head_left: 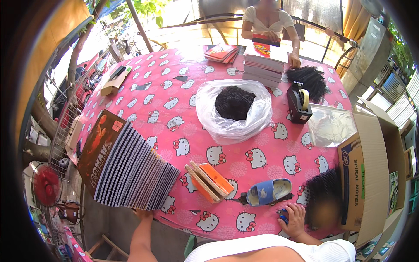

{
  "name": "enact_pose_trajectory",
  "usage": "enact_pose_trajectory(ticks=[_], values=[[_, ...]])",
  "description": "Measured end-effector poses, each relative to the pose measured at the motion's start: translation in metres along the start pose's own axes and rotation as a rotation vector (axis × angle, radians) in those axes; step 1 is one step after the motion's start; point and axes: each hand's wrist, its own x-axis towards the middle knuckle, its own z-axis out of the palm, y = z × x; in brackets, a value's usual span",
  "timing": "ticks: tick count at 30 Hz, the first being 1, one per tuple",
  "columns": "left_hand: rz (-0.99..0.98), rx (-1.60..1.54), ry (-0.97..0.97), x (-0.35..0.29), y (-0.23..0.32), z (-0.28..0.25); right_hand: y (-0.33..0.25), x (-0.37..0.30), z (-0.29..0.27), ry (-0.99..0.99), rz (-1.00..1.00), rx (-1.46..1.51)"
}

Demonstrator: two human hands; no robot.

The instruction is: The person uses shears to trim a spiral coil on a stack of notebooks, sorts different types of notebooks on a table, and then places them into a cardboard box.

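My left hand (143,214) is at the table's near edge, against the lower side of a fanned stack of spiral notebooks (135,166); its fingers are mostly hidden there. The top notebook has a dark brown and orange cover. My right hand (295,221) rests on the table at the near right, fingers curled over small blue-handled pliers (283,217). Just beyond it lies a blue slipper (268,192) on a dark flat object. To its right is a bundle of black spiral coils (324,187), partly blurred.
Orange-and-tan blocks (209,182) lie mid-table. Behind them sits a clear plastic bag (209,124) of black coils. A tape dispenser (299,107), loose black strands (309,81) and a cardboard box (351,183) line the right. A co-worker (268,22) handles booklets across the table.
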Motion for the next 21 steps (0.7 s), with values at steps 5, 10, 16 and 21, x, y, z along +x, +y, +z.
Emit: enact_pose_trajectory(ticks=[5, 10, 16, 21], values=[[-0.011, 0.016, -0.011, -0.002, 0.006, -0.008, -0.001, 0.002, -0.006, 0.025, 0.013, 0.029], [-0.024, 0.009, 0.047, -0.002, -0.004, 0.0, -0.001, 0.003, -0.003, 0.032, -0.016, 0.028], [0.079, 0.222, 0.161, 0.031, -0.022, 0.035, 0.002, -0.002, 0.009, 0.052, -0.062, -0.011], [0.039, -0.176, 0.401, 0.042, -0.029, 0.043, 0.007, -0.011, 0.017, 0.065, -0.143, -0.061]])
